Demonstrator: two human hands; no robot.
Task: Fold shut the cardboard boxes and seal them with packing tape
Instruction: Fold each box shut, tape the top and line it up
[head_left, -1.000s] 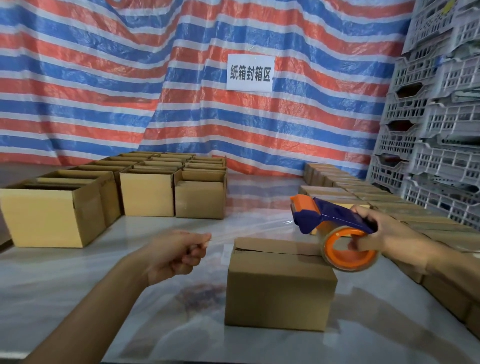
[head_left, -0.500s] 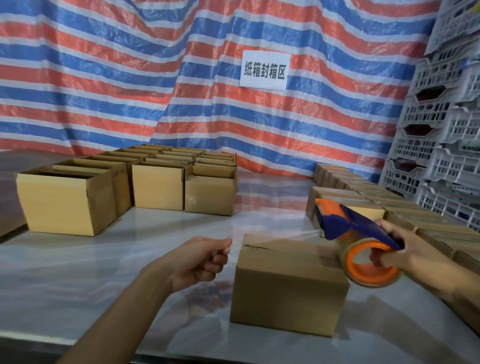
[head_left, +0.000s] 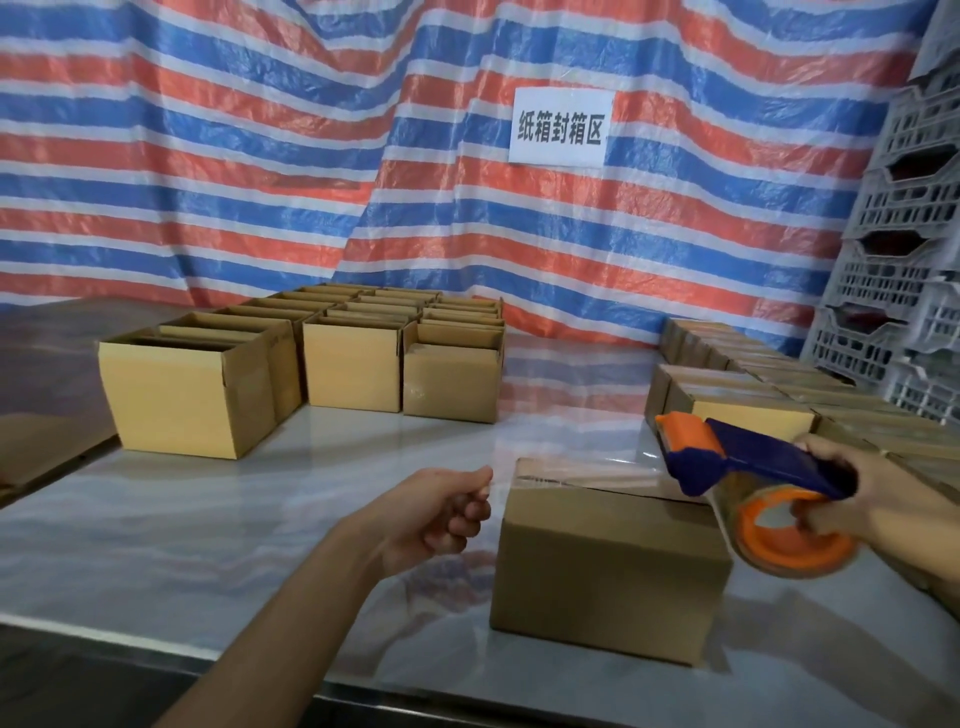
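1. Striped red, blue and white tarpaulin (head_left: 260, 156) hangs behind a glossy marbled table (head_left: 208, 519). It carries a white paper sign with black characters (head_left: 560, 127). Grey lattice plastic crates (head_left: 904, 260) are stacked at the right.
2. On the head view, a closed brown cardboard box (head_left: 608, 566) stands near the table's near edge, right of the middle. Its top flaps are folded down.
3. The left hand (head_left: 441, 514) is just beside the box's upper left edge, fingers curled. Thumb and forefinger pinch the free end of a clear packing tape strip (head_left: 582, 470), which runs just over the box top.
4. The right hand (head_left: 872, 499) grips a blue and orange tape dispenser (head_left: 753, 467) above the box's right top corner, fingers hooked into the orange roll core.
5. Open-topped yellow-brown cartons (head_left: 192, 400) cluster toward the far left corner. Closed flat-topped cartons (head_left: 753, 384) line the right edge.
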